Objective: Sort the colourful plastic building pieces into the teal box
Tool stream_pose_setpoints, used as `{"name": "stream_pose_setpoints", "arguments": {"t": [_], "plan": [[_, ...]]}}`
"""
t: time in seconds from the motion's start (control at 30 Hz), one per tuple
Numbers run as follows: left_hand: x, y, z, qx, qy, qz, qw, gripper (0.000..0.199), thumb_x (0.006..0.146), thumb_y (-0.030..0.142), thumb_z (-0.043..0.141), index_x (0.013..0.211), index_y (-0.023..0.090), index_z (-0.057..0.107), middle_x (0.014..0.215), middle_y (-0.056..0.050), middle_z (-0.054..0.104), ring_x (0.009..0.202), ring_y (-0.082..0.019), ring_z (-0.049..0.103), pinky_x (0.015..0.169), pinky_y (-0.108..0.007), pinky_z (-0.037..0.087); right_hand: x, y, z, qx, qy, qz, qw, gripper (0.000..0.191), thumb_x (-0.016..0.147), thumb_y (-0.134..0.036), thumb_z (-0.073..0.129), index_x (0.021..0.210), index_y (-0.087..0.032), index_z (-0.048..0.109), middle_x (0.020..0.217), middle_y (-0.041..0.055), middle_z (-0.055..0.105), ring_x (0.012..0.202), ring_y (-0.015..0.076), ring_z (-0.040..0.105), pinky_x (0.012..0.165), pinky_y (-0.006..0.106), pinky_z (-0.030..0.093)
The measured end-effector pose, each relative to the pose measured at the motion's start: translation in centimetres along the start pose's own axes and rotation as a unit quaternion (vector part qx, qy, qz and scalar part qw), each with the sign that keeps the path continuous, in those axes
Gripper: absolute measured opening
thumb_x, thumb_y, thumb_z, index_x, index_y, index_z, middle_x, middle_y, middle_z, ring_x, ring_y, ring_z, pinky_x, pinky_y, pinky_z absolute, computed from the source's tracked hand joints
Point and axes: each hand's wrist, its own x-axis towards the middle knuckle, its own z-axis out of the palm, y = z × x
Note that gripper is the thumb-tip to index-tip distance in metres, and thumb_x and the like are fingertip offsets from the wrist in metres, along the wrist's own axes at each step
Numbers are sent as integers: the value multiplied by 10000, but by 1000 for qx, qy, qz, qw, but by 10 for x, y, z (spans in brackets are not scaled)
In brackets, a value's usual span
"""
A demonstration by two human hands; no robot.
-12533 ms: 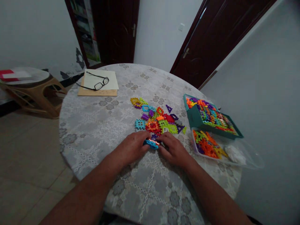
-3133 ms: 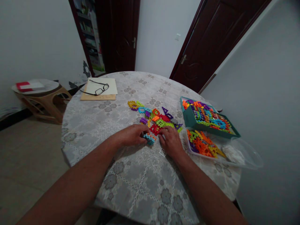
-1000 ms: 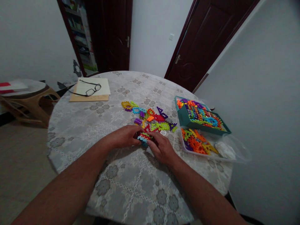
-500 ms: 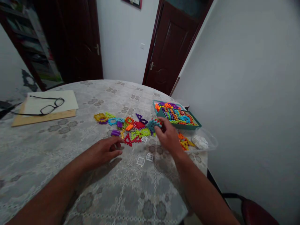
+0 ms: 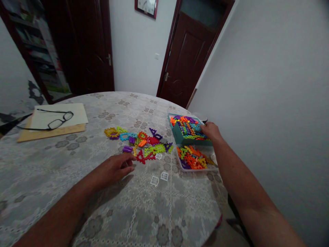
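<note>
My left hand [image 5: 117, 167] rests on the patterned tablecloth, thumb and fingers apart, holding nothing. Its fingertips lie beside a red triangular toothed building piece [image 5: 140, 157]. My right hand [image 5: 211, 131] reaches over the right end of a green box [image 5: 181, 138]. Its fingers are closed at a cluster of light-blue toothed building pieces [image 5: 198, 128]; the far fingertips are hidden. Rows of multicoloured pieces [image 5: 189, 129] fill the box. Loose building pieces lie near the left hand, among them purple pieces [image 5: 127, 149], lime-green pieces [image 5: 155, 149] and white window pieces [image 5: 154, 180].
A clear plastic tray [image 5: 180, 164] of orange, green and purple pieces sits in front of the box. Eyeglasses [image 5: 58, 122] lie on papers [image 5: 77, 116] at the left. The table edge [image 5: 217, 223] and a wall [image 5: 269, 103] are on the right.
My right hand has moved right from above the loose pieces to the green box, carrying the light-blue toothed cluster. My left hand stays in place. The view has tilted slightly up.
</note>
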Motion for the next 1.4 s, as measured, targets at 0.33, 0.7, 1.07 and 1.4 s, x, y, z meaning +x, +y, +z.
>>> {"name": "stream_pose_setpoints", "arguments": {"t": [0.33,0.7,1.07,1.4], "plan": [[0,8,-12,37,191,-31,980,359,972,497,551,1144,247,742,1068,-62,775,895,-243,699,838,-369,539,-81,-18,1,146,174,-138,964,344,962,-243,503,1149,-105,757,1168,200,751,1119,297,678,1046,414,498],[5,-36,-7,172,373,-34,911,358,964,226,520,1283,184,678,1288,-133,709,1258,-296,638,1149,-481,503,-236,-103,9,264,-211,-488,805,213,1045,-282,581,1207,-230,709,1130,88,763,938,217,720,857,361,565],[5,-29,13,232,182,67,953,398,975,222,613,1370,225,666,1395,-135,683,1323,-302,589,1190,-521,445,-260,-143,78,177,-126,-486,846,148,1001,-174,605,1113,-192,700,1227,143,684,1151,285,625,1002,414,541],[12,-25,10,230,190,29,954,205,940,324,687,1100,197,674,1127,-121,699,1082,-293,615,997,-452,490,-250,-134,90,225,-135,-478,838,142,1010,-181,606,1103,-196,713,1130,108,684,1093,264,604,997,406,517]]}}
